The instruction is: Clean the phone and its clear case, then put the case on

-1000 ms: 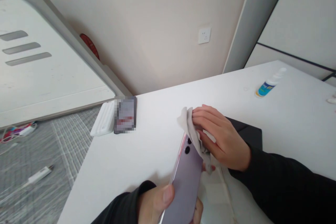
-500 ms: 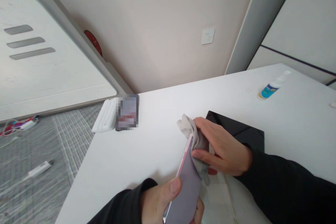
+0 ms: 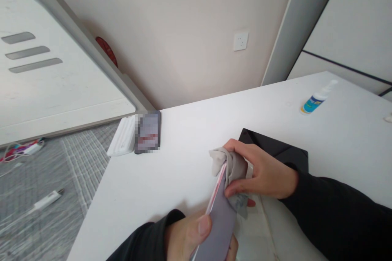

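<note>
Off the table's left edge, down on the grey floor, a white charger plug lies with its cable, and further back a tangle of coloured cables sits against a big white panel. At the table's far left corner a white ribbed case lies just beside a dark flat object whose face is blurred out, so I cannot tell what it is.

Near the front edge of the white table, the left hand is closed around the lower end of a lilac phone, thumb pressed on its back, holding it tilted up on its long edge. The right hand is closed on a grey cloth, which is bunched over the phone's top end, thumb below and fingers curled over the top.

Judging by this, the wiping is under way at the phone's upper end. The lower part lies under the left hand's grip and looks not yet reachable by the cloth. How clean any surface is I cannot make out.

Behind the right hand a black cloth or pouch lies flat, partly hidden by the wrist. Under both hands something pale is spread, cut off by the frame's bottom edge. The phone's screen side is turned away and unseen. Toward the far right corner a small spray bottle with a blue label lies on its side, well apart from the hands
</note>
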Action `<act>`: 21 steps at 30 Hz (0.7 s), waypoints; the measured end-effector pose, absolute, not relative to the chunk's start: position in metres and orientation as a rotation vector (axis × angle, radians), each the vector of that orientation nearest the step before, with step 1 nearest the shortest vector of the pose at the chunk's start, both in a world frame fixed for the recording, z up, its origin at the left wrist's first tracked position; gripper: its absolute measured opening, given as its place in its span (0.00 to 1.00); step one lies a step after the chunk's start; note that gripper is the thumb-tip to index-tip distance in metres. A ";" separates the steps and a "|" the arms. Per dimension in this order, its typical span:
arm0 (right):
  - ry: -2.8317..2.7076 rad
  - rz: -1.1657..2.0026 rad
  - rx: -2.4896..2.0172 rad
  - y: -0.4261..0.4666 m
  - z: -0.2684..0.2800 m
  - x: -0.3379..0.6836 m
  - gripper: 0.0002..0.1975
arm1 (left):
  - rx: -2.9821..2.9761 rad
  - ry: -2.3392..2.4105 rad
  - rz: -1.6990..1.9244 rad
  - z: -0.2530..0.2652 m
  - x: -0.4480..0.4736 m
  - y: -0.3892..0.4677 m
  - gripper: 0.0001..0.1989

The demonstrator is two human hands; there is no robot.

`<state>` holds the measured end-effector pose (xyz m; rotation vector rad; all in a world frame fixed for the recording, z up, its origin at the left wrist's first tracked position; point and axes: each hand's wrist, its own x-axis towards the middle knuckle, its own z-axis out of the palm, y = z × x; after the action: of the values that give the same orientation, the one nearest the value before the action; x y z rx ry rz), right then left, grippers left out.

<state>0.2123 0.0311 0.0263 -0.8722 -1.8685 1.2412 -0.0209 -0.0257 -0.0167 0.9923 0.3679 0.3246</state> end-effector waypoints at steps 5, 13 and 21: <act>-1.791 1.117 -0.935 0.030 0.025 0.212 0.22 | 0.951 0.296 0.278 -0.011 -0.017 -0.019 0.48; -1.898 1.137 -0.841 0.033 0.025 0.213 0.25 | 0.975 0.391 0.253 -0.010 -0.019 -0.021 0.42; -1.906 0.564 -0.975 0.031 0.016 0.208 0.21 | 1.106 0.422 0.253 -0.004 -0.011 -0.018 0.43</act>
<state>0.2084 0.0306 0.0157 -0.9747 -1.9057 0.5638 -0.0111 -0.0179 -0.0044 1.1063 0.4221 0.2529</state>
